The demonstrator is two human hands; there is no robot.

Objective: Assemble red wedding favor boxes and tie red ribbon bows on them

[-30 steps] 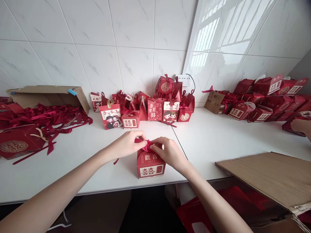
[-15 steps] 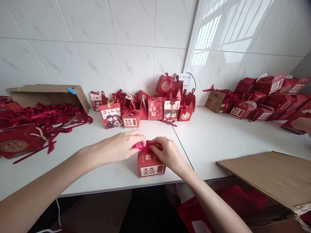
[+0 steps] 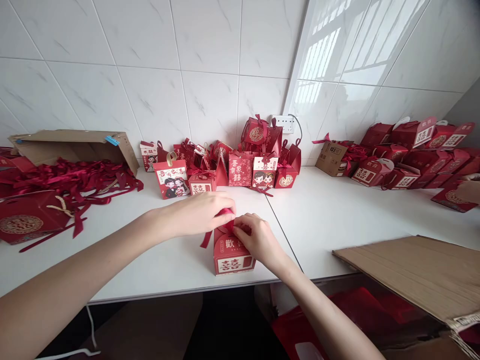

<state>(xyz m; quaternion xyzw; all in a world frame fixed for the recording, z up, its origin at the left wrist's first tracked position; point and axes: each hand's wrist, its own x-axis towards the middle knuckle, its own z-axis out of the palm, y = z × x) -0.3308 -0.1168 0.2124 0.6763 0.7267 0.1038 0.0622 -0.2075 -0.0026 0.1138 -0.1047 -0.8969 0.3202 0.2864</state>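
Observation:
A small red gift box (image 3: 234, 255) with white and gold Chinese characters stands upright near the table's front edge. Over its top, a red ribbon (image 3: 227, 220) is pinched by my left hand (image 3: 210, 212), which is closed. One ribbon end hangs down at the box's left side. My right hand (image 3: 255, 235) is closed too, its thumb and fingers pinching the ribbon close to the top of the box. Its fingers partly cover the box's upper right side.
Finished-looking red boxes (image 3: 240, 170) line the wall. Red ribbons (image 3: 75, 175) spill from a cardboard box (image 3: 129, 155) on the left. More boxes (image 3: 427, 165) are stacked right, beside another person's hand (image 3: 468, 190). A cardboard flap (image 3: 412, 270) juts over the front right.
My left hand has lifted slightly up and to the right, raising the ribbon above the box. A ribbon end now dangles at the left. My right hand stays nearly in place.

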